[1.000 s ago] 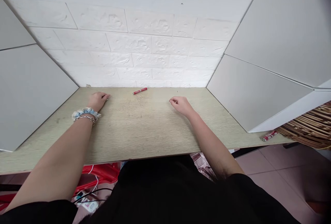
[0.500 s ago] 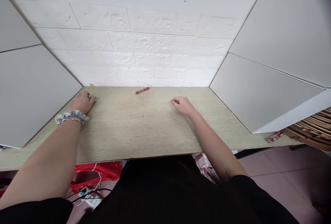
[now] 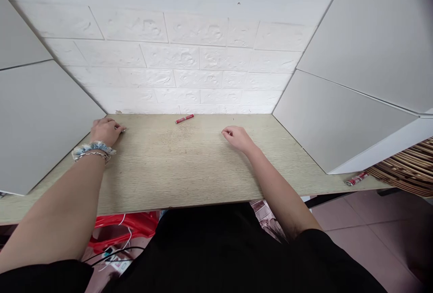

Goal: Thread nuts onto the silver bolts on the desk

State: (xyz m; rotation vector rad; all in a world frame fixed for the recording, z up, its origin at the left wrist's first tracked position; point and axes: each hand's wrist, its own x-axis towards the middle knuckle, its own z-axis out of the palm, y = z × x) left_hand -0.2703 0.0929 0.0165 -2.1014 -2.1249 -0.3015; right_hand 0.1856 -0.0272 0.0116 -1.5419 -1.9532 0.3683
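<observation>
My left hand (image 3: 105,131) rests at the desk's far left corner, against the grey cabinet side, with a blue-and-white scrunchie and a chain bracelet on its wrist. Its fingers curl inward, closed, and mostly hide what is in them; only a small bit shows at the fingertips. Right of the middle, my right hand (image 3: 237,137) lies on the desk with thumb and fingers pinched together. Whatever might be between them is too small to make out. A red tube (image 3: 184,118) lies near the wall between the two hands, with tiny dark specks (image 3: 176,136) scattered in front of it.
Grey-white cabinets (image 3: 50,117) (image 3: 334,121) flank the wooden desktop (image 3: 158,175), and a white brick-pattern wall (image 3: 186,56) closes the back. At the right edge are a second red tube (image 3: 356,179) and a woven basket (image 3: 406,166). Below stands a red plastic stool (image 3: 135,224) with cables.
My left hand has turned over, palm down, so the small dark and silvery bits seen in it before are now mostly hidden. My right hand keeps its pinch in nearly the same place.
</observation>
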